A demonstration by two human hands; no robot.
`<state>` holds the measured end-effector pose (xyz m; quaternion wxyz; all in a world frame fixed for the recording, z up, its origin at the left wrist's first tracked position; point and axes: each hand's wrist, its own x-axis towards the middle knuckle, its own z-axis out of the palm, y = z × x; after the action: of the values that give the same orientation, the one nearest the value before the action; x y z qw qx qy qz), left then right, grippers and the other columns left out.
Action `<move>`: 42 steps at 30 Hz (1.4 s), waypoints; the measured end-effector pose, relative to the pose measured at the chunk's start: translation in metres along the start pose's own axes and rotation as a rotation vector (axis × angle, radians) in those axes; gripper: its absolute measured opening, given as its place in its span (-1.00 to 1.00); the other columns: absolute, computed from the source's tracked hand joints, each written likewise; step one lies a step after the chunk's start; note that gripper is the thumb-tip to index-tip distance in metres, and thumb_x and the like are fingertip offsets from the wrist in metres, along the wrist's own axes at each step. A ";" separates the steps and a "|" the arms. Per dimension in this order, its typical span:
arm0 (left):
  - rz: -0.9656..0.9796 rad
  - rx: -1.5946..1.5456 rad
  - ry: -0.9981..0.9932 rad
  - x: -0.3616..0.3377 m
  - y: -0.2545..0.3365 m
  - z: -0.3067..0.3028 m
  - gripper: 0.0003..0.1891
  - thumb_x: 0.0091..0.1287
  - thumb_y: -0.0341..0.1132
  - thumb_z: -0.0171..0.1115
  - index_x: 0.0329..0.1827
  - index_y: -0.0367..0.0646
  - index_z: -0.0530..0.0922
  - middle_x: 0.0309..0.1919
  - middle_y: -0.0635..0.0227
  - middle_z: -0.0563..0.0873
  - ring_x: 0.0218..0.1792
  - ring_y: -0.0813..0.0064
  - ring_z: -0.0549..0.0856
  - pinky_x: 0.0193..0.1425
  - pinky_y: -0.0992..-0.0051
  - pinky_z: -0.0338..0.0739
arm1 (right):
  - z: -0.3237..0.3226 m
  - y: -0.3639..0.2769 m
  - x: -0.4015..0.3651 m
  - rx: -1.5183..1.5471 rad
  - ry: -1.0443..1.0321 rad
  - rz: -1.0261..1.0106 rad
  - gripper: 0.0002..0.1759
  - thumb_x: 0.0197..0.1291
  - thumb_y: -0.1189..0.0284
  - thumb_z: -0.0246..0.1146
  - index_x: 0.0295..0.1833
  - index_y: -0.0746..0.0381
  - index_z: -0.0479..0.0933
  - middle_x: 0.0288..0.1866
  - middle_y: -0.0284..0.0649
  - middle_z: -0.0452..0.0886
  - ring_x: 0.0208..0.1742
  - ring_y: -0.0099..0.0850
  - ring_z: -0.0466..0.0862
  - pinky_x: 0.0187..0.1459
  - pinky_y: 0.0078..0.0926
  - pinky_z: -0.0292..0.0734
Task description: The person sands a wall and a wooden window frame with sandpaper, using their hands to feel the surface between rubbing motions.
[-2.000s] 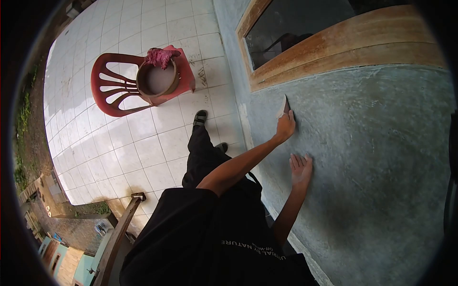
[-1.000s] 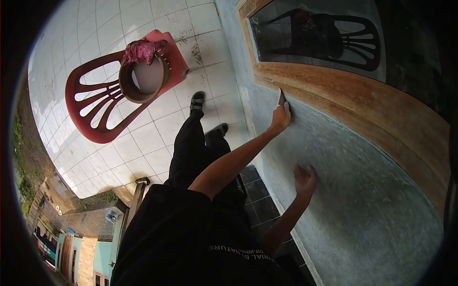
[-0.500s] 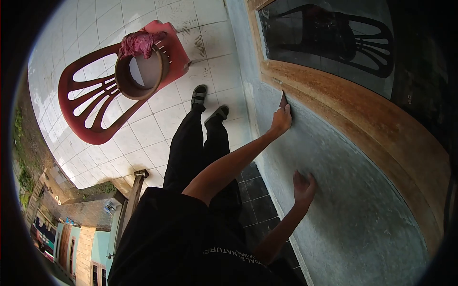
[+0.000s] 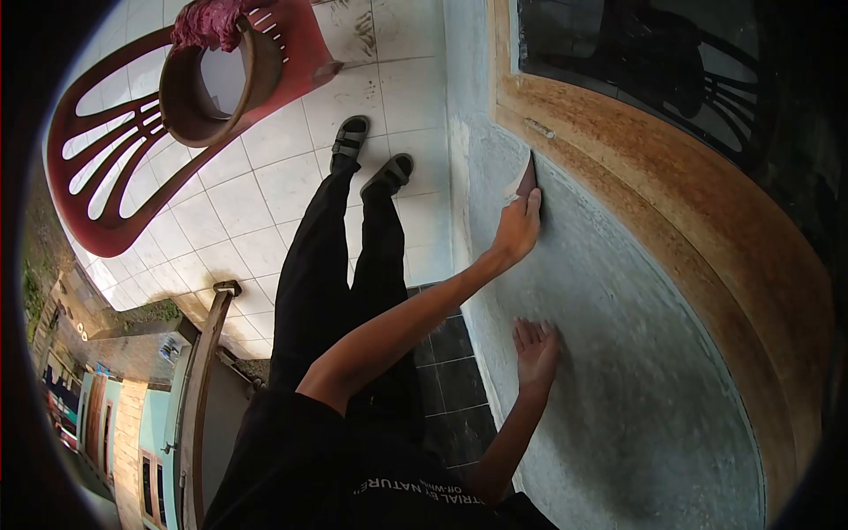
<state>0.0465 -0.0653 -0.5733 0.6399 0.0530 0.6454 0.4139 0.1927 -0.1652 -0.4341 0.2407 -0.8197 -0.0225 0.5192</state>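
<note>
My left hand (image 4: 517,231) is closed on a piece of sandpaper (image 4: 527,178), dark reddish-brown with a pale torn-looking edge. The sheet lies against the grey plastered wall (image 4: 618,353), just below the wooden window frame (image 4: 618,141). Lower along the same wall is my right hand (image 4: 535,353), empty, its fingers spread and slightly bent beside the surface. Whether its fingertips touch the plaster cannot be told.
A red plastic chair (image 4: 305,44) stands on white floor tiles (image 4: 256,230), bearing a brown bucket (image 4: 181,97) of cloudy liquid with a pink cloth (image 4: 208,24) over its rim. Dark glass (image 4: 636,53) fills the window. A wooden post (image 4: 208,353) stands at the left.
The view has shifted, so chair and bucket sit further up and left. My left hand stays by the frame, with more sandpaper showing. My right hand's fingers have spread more.
</note>
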 end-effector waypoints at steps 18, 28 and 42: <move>0.067 0.037 -0.039 0.056 -0.058 -0.015 -0.42 0.49 -0.05 -0.17 -0.43 -0.48 0.51 -0.46 -0.22 0.61 -0.29 -0.18 0.61 -0.13 0.15 0.44 | 0.026 0.022 0.053 -0.327 -0.115 -0.032 -0.32 0.29 0.32 0.05 0.36 0.57 0.07 0.33 0.21 0.25 0.32 -0.06 0.38 0.37 -0.26 0.24; 0.108 -0.041 -0.003 0.050 -0.060 -0.011 -0.38 0.49 0.01 -0.20 -0.53 -0.41 0.47 -0.65 0.01 0.52 -0.55 0.20 0.49 -0.28 0.23 0.40 | 0.047 0.026 0.076 -0.391 -0.157 -0.075 -0.33 0.25 0.31 0.11 0.31 0.58 0.15 0.30 0.16 0.32 0.31 -0.10 0.40 0.35 -0.28 0.24; 0.290 -0.036 0.119 0.068 -0.075 -0.005 -0.37 0.47 0.06 -0.18 -0.34 -0.49 0.48 -0.41 -0.19 0.59 -0.29 -0.06 0.60 -0.13 0.20 0.41 | 0.072 0.025 0.081 -0.425 -0.192 -0.112 -0.27 0.26 0.27 0.10 0.35 0.58 0.09 0.33 0.21 0.27 0.34 -0.08 0.37 0.38 -0.28 0.18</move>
<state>0.0647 -0.0754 -0.6723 0.5348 0.1096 0.6600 0.5161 0.1622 -0.1370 -0.5369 0.0878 -0.7962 -0.1998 0.5642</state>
